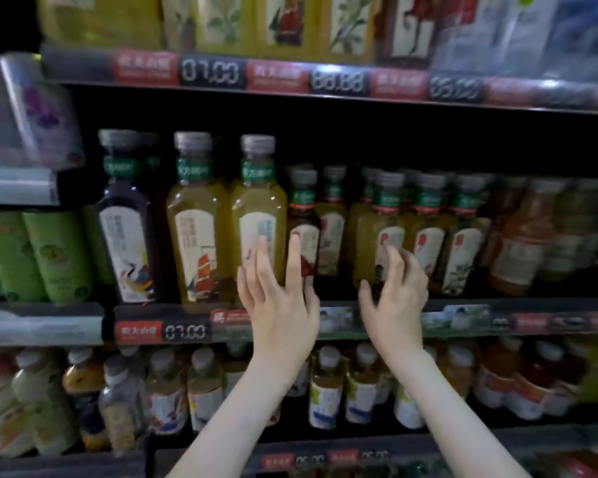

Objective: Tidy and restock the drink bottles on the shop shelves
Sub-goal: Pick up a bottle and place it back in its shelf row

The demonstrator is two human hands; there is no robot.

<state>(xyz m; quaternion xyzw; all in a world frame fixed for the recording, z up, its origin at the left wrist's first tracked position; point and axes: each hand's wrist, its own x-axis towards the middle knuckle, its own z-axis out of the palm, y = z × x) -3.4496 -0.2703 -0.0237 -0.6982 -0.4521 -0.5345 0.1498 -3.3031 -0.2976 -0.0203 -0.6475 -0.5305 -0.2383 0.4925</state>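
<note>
A person reaches both bare arms up to the middle shelf [470, 320] of a dim shop display. The left hand [280, 298] is released, fingers [295, 257] straight and spread, back of the hand toward me. Just beyond its fingertips stand a tall yellow bottle [258, 208] and, to its right, a small dark red bottle [302, 215]; I cannot tell whether the fingers touch either.

The right hand [396, 294] is cupped, fingers loosely bent and thumb held wide, with nothing gripped. Directly behind it stands a small yellow bottle [373, 222], first in a row of similar bottles running off to the hand's right.

Left of the left hand stand another tall yellow bottle [195, 215] and a tall dark bottle [126, 229]. Below that hand, a price tag [185, 332] reads 07.00. Beneath both wrists, a lower shelf holds smaller bottles [325, 388].
</note>
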